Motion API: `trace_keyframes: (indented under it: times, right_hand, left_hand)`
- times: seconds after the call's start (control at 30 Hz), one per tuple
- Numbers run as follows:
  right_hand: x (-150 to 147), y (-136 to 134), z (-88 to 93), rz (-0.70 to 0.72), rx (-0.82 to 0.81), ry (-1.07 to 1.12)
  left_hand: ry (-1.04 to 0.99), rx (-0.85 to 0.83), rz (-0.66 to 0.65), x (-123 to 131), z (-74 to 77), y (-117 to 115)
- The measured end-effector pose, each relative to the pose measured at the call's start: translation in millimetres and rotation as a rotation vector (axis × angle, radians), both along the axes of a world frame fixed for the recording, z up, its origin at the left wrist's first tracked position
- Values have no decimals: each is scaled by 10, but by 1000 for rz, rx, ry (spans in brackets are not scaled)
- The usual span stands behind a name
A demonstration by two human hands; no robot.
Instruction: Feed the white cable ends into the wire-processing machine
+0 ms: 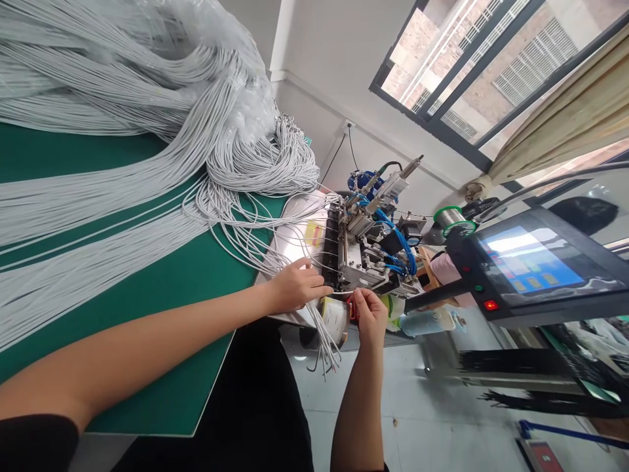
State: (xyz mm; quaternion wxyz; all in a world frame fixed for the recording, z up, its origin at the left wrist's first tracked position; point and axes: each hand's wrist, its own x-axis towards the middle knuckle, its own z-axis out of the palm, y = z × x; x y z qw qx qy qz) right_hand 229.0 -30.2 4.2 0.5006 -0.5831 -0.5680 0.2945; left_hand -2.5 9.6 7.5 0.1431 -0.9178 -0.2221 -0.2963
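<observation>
A single light-grey cable [343, 293] runs between my two hands at the front end of a bench machine [361, 246]. My right hand [371, 313] pinches its end between thumb and fingertips. At the other side my left hand [297, 287] is curled, its fingers closed around the cable. From beneath that hand a bundle of loose cable ends [325, 331] hangs over the table edge. Several cables lead into the machine's dark row of slots [332, 246]. What the left palm covers is hidden.
Long grey cables [113, 190] and a coiled heap [265, 160] lie on the green table [206, 288]. A touchscreen panel [535, 262] on an arm stands at right, near a solder wire spool [453, 221]. A white roll [335, 318] and a bottle [427, 322] are below the machine.
</observation>
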Motion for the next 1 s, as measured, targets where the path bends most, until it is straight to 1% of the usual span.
trace_keyframes:
  times: [0.1,0.17,0.23,0.33,0.4,0.5,0.57,0.7,0.8,0.87,0.93,1.0]
  right_hand:
    - [38,21,-22,-13,9,-242]
    - [49,56,-42,0,-11,-308]
    - [57,98,-71,23,-34,-306]
    - [60,154,-138,70,-79,-197]
    - [45,175,-190,91,-135,-49]
    - [-10,184,-252,72,-196,163]
    - [-53,185,-271,52,-201,212]
    - [-83,173,-267,36,-204,207]
    - [-26,107,-249,13,-210,181]
    - [36,13,-221,-31,-180,118]
    - [92,-127,-162,-78,-123,41]
    - [121,-309,-61,-82,-76,-25]
  left_hand:
    - [26,-20,51,20,25,-17]
    - [30,-26,71,34,24,-22]
    - [27,-34,89,45,13,-20]
    - [20,-60,108,54,-13,-6]
    - [14,-83,116,56,-27,3]
    - [5,-117,125,52,-38,7]
    - [4,-127,133,47,-39,4]
    - [-10,-107,147,41,-36,-8]
    - [-10,-98,150,40,-28,-14]
    - [1,-96,158,36,-21,-15]
    - [18,-98,166,31,-16,-15]
    - [25,-101,171,26,-16,-13]
